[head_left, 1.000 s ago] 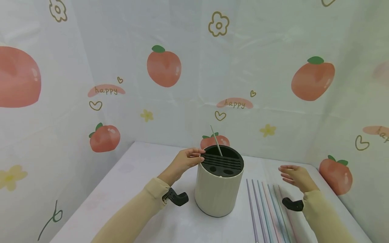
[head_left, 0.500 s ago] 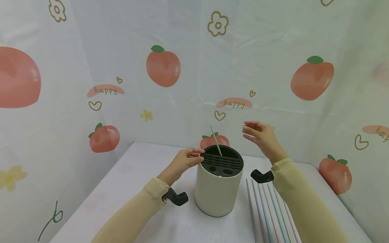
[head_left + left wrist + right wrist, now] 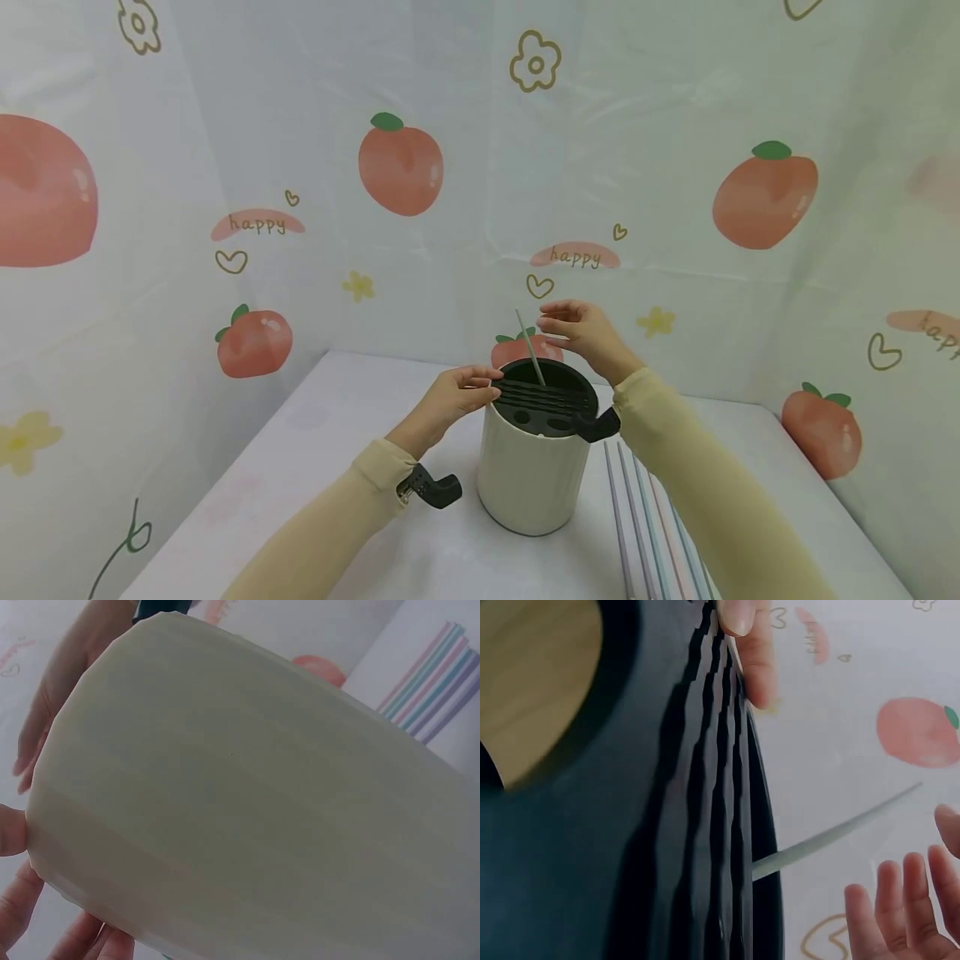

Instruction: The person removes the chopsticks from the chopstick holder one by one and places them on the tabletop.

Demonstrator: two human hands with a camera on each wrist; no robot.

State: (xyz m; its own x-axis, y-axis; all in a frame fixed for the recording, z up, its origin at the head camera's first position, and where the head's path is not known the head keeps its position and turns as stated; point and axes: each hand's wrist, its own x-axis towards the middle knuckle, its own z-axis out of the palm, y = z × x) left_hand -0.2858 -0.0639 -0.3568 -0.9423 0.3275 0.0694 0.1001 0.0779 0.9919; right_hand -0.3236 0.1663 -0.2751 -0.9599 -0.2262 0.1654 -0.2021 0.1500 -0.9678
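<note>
A cream round utensil holder with a black slotted top stands upright. A thin pale green stick leans out of the large opening at the back of the top. At the holder's left rim rests my left hand, its fingers extended and touching the edge; the left wrist view shows its fingertips against the rim. Over the back right of the holder hovers my right hand, loosely spread and holding nothing. From the right wrist view, this hand is beside the stick, apart from it.
Several long pastel sticks lie side by side on the white table, right of the holder and partly under the right sleeve. A white curtain printed with peaches rises behind the table.
My right hand has moved up and left from above the sticks on the right to the back of the holder, near the upright stick. The left hand and the holder stay in place.
</note>
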